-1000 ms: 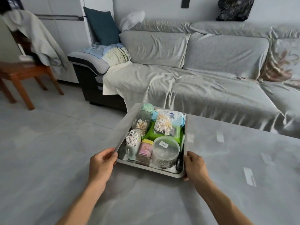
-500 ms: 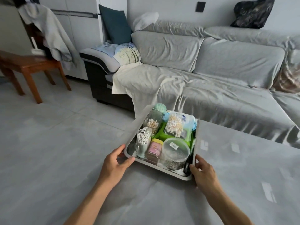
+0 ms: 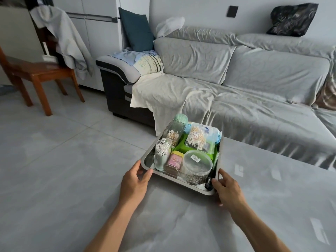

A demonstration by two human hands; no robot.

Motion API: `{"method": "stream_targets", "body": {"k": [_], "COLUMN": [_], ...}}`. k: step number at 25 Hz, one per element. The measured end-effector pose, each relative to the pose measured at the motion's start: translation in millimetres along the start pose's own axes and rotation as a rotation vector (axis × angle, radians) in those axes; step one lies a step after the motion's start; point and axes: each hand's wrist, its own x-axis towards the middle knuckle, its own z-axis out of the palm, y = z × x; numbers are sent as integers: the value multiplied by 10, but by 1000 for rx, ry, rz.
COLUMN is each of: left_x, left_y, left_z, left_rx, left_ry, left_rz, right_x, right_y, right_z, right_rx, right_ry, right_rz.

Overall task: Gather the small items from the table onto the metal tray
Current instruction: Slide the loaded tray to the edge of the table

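well, both hands, left hand (image 3: pixel 135 180) and right hand (image 3: pixel 228 192), grip the packed rectangular metal tray (image 3: pixel 145 163); grey marbled bench (image 3: pixel 272 197) looks bare, gathering seems done.

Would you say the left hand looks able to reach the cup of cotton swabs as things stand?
Probably yes: the left hand grips the tray corner right beside the cup of cotton swabs, with nothing between them.

Silver tray (image 3: pixel 147 161); green pkg (image 3: pixel 183 145); pink box w/ yellow lid (image 3: pixel 174 161); teal cushion (image 3: pixel 136 28); grey swirl-pattern sofa (image 3: pixel 254 73).
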Motion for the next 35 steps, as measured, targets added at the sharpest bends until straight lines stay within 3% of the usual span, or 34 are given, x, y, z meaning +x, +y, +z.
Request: {"method": "stream_targets", "body": {"k": [12, 25, 30, 35], "left_x": [45, 42, 0, -402], "left_y": [16, 17, -17, 126], "left_z": [43, 45, 58, 5], "left_rx": [31, 122, 110, 59], "left_ry": [8, 19, -40, -140], "left_rz": [-48, -25, -147, -245], "right_x": [7, 38, -2, -413], "right_y": [-11, 34, 94, 162], "right_z": [-18, 27, 125, 42], "right_rx": [152, 102, -17, 140], "right_ry": [-75, -93, -99, -135], "right_rz": [113, 97, 67, 61]}}
